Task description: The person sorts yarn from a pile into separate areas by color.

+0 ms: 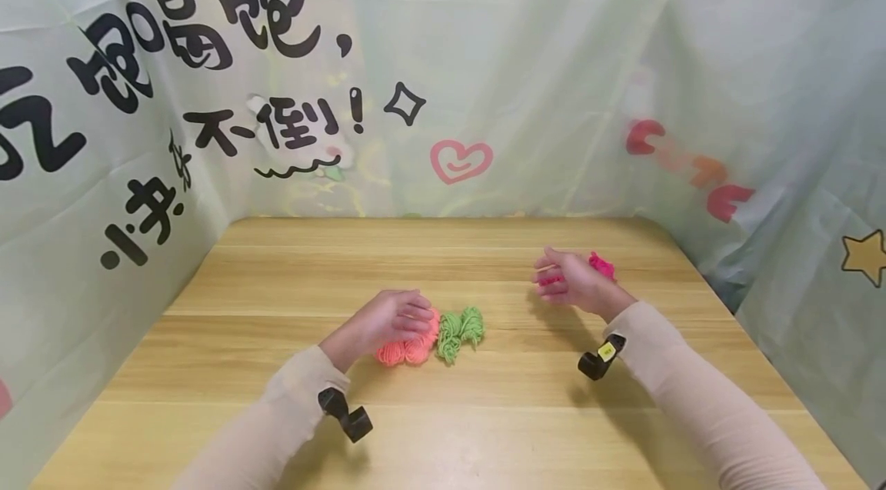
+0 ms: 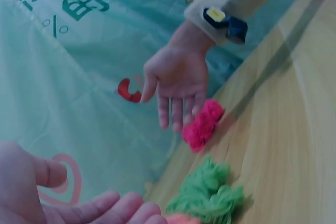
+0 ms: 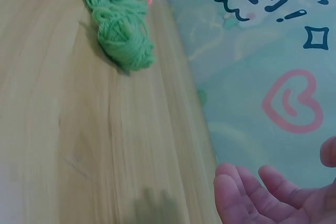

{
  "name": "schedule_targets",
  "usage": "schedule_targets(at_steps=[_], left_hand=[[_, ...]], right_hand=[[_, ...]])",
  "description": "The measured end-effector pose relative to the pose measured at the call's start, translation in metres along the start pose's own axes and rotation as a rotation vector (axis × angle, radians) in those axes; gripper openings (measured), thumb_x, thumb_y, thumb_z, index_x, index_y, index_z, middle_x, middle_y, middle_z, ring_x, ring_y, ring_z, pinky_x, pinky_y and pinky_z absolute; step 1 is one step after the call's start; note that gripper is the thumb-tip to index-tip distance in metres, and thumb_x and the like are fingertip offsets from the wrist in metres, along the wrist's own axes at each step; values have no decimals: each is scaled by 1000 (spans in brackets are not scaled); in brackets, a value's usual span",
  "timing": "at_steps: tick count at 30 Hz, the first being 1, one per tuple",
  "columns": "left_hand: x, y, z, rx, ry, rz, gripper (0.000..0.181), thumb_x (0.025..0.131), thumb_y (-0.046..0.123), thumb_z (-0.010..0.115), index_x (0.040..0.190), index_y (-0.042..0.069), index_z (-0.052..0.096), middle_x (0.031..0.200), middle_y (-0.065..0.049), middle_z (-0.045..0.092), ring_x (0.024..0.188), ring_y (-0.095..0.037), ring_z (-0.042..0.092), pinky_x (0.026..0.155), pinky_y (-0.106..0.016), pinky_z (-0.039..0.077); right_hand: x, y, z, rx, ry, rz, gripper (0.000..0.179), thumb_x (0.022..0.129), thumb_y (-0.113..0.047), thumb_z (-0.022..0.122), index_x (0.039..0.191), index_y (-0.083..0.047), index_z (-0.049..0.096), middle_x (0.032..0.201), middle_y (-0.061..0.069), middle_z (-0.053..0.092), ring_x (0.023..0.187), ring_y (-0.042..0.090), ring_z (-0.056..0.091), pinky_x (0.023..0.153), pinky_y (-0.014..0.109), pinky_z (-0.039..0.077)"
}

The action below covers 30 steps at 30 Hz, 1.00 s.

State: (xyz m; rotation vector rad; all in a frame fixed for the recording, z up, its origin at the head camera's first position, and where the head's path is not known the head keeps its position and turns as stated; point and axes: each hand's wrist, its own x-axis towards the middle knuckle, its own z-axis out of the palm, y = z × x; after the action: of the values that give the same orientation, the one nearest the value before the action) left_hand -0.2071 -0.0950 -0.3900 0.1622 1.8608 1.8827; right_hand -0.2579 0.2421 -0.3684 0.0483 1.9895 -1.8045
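Three bundles of yarn lie on the wooden table. In the head view my left hand (image 1: 398, 318) is over the coral-pink yarn (image 1: 418, 350) and covers part of it. Directly right of that bundle sits the green yarn (image 1: 460, 332), twisted at its middle. My right hand (image 1: 573, 282) hovers by the magenta yarn (image 1: 602, 266), hiding much of it. The left wrist view has the right hand (image 2: 181, 77) with extended fingers, holding nothing, and the left hand (image 2: 79, 203) with its fingers loosely bent and its palm bare. In the right wrist view, the right fingers (image 3: 247, 198) are relaxed.
The wooden table (image 1: 457, 436) is bounded behind and at the sides by a pale green printed curtain (image 1: 526, 90) with black lettering. Black wrist cameras (image 1: 346, 415) are strapped on both sleeves.
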Motion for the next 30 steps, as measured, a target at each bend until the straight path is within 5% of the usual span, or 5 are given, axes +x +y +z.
schedule_targets(at_steps=[12,21,30], left_hand=[[7,-3,21,-100,24,-145,54,103,28,36,134,-16,37,131,-34,45,122,-45,46,104,-52,40],[5,-2,16,-50,49,-151,54,103,28,37,136,-14,38,138,-38,38,128,-48,40,103,-54,40],[13,2,24,56,-7,-194,58,104,29,37,149,-5,23,145,-39,26,121,-53,44,96,-54,46]], right_hand=[[7,17,23,29,-67,58,56,106,-37,25,135,10,31,115,20,53,90,25,61,82,38,55],[13,29,42,38,-79,104,57,105,-38,28,136,10,33,112,19,56,84,25,63,79,39,56],[17,36,60,10,-106,117,58,104,-40,34,135,8,37,116,22,55,83,27,62,78,41,56]])
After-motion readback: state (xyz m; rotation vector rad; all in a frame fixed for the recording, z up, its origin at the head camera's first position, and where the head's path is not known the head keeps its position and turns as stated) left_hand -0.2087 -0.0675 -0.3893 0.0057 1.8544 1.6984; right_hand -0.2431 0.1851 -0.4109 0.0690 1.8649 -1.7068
